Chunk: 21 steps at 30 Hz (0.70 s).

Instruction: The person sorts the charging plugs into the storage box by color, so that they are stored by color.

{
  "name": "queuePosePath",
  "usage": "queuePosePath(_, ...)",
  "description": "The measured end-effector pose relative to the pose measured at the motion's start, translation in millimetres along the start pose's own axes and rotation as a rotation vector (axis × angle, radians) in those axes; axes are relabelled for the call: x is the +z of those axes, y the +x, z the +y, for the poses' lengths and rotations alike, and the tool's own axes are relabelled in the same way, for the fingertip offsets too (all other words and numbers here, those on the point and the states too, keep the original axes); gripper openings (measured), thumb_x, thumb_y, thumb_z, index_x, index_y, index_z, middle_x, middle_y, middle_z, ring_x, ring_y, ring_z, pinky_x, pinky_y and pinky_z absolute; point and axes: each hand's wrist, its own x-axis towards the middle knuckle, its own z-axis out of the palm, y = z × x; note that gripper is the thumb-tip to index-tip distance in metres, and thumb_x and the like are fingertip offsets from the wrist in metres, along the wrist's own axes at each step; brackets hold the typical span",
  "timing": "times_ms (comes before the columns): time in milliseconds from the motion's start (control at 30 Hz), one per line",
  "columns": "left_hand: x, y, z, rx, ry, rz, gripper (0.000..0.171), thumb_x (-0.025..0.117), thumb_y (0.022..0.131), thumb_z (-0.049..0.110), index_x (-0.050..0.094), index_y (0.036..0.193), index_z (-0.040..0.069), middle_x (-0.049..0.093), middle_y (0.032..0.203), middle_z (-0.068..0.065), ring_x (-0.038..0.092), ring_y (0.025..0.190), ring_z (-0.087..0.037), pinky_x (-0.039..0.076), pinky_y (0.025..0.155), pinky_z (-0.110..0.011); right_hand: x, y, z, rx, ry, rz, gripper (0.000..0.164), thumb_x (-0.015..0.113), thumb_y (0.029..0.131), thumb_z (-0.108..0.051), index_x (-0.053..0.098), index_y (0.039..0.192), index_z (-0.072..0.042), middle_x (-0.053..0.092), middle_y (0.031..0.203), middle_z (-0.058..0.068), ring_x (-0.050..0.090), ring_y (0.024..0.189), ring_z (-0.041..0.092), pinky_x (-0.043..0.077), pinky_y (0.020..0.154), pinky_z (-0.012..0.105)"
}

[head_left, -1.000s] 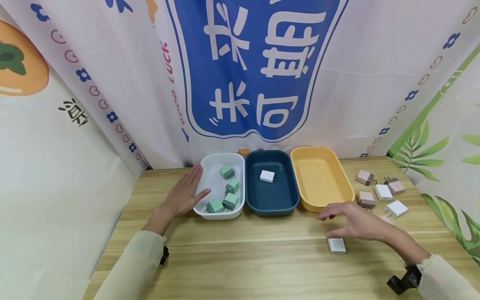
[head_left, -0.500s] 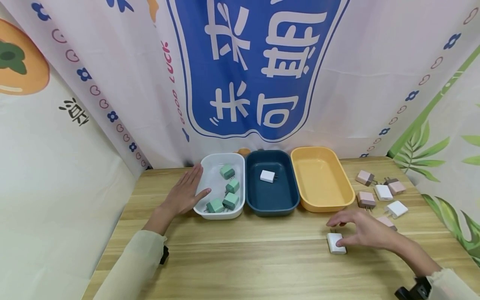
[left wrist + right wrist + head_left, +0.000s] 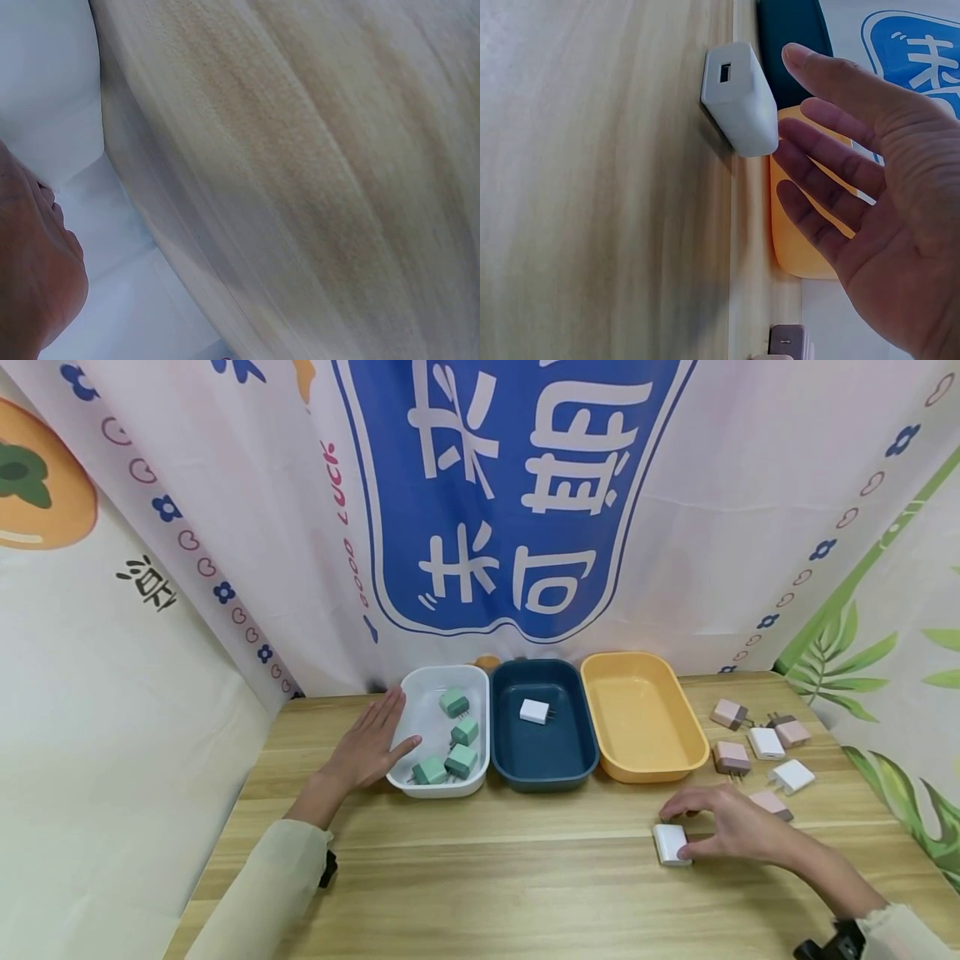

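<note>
A white charger [image 3: 671, 845] lies on the table in front of the yellow tray. My right hand [image 3: 723, 827] spans it in the head view, with the thumb at its near right corner and the index fingertip by its prongs. In the right wrist view the right hand's fingers are loosely bent, with a gap between the thumb and the charger, whose USB port faces the camera. My left hand [image 3: 367, 747] rests on the left rim of the white tray [image 3: 480, 693], fingers straight and thumb over its inside. Several green chargers [image 3: 461, 762] lie in that tray.
A dark blue tray [image 3: 543, 768] holding one white charger [image 3: 535, 711] stands between the white tray and the yellow tray [image 3: 637, 718]. Right of the yellow tray lie several pink chargers [image 3: 731, 758] and two white chargers [image 3: 767, 743]. A printed curtain [image 3: 675, 593] hangs behind the table.
My right hand has moved toward me and slightly right, down to the near white charger, its thumb and index finger now at opposite ends. The left hand and the trays have stayed put.
</note>
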Motion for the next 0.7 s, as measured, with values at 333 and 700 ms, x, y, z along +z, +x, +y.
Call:
queuePosePath(333, 0.8, -0.3, -0.8, -0.009, -0.011, -0.017, 0.092, 0.034, 0.11, 0.063, 0.0, 0.169, 0.002, -0.002, 0.179, -0.014, 0.0, 0.165, -0.033, 0.007, 0.134, -0.052, 5.3, -3.8, 0.4, 0.025, -0.025, -0.002, 0.044, 0.098, 0.074, -0.035, 0.079, 0.11, -0.02, 0.078, 0.108, -0.006, 0.071, 0.098, 0.006, 0.061, 0.08, 0.029)
queuePosePath(700, 2.6, 0.1, -2.5, -0.005, -0.005, -0.008, 0.092, 0.035, 0.11, 0.064, 0.001, 0.169, 0.002, 0.001, 0.179, -0.015, 0.001, 0.165, -0.033, 0.007, 0.133, -0.052, 10.8, -9.4, 0.0, 0.064, -0.082, 0.003, 0.046, 0.099, 0.071, -0.037, 0.08, 0.111, -0.026, 0.075, 0.111, -0.015, 0.07, 0.1, 0.005, 0.061, 0.082, 0.027)
